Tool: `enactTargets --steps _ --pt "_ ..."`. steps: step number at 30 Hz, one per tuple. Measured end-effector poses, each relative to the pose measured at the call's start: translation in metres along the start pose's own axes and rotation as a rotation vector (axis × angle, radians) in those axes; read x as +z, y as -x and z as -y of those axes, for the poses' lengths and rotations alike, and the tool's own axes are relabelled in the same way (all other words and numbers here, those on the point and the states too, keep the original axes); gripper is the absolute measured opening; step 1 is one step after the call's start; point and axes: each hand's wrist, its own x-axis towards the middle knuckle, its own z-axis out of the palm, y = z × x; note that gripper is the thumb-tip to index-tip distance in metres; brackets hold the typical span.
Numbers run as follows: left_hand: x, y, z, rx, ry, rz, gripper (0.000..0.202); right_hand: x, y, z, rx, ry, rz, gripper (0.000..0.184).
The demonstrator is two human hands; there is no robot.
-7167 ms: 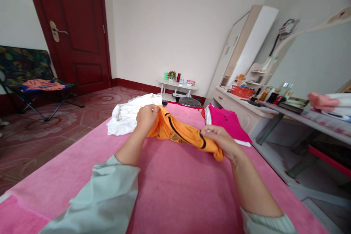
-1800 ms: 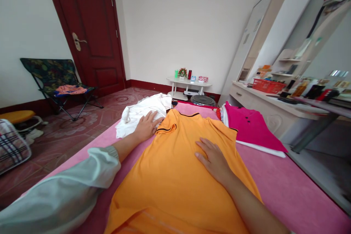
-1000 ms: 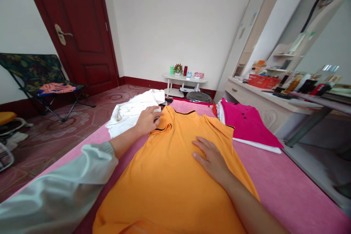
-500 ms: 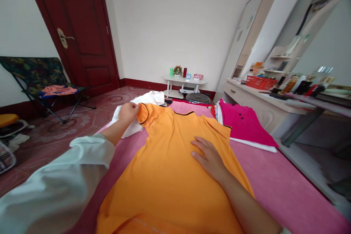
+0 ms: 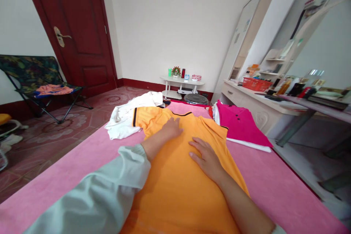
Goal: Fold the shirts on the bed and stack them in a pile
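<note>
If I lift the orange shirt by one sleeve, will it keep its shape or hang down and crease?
Probably floppy: the orange shirt lies thin and flat on the pink cover, so it would likely hang and crease. Pushed, it may bunch rather than slide: the cover looks fuzzy, and the left hand and right hand lie flat on it.

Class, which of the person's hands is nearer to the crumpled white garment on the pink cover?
Left. The left hand lies flat on the orange shirt, to the right of the white garment; the right hand rests farther right, nearer the camera.
</note>
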Motion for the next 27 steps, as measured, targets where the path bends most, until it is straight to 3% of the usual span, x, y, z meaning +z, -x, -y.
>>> enactTargets --steps 3,6,11,14,17,21,24,27 --pt "0.030 0.009 -0.007 -0.012 -0.031 0.040 0.062 -0.002 0.000 0.000 0.004 -0.020 0.001 0.038" --pt "0.046 0.014 0.000 -0.022 -0.093 0.001 0.062 -0.002 0.001 0.002 0.013 -0.020 0.004 0.037" --pt "0.053 0.012 0.007 -0.007 -0.110 -0.013 0.065 -0.002 0.001 0.010 0.021 0.016 -0.017 0.036" --pt "0.054 0.011 0.007 -0.007 -0.104 -0.027 0.066 -0.014 -0.015 0.006 -0.020 0.034 0.053 0.028" --pt "0.055 0.010 0.007 -0.004 -0.087 -0.036 0.065 -0.037 -0.048 -0.017 0.046 0.087 0.052 0.028" --pt "0.054 0.011 0.006 -0.009 -0.071 -0.035 0.065 -0.066 -0.096 -0.064 0.239 0.348 -0.139 0.029" --pt "0.054 0.011 0.005 -0.007 -0.082 -0.035 0.065 -0.071 -0.117 -0.089 0.430 0.488 -0.061 0.037" --pt "0.053 0.012 0.004 -0.007 -0.109 -0.051 0.063 -0.064 -0.126 -0.097 0.521 0.540 0.061 0.040"
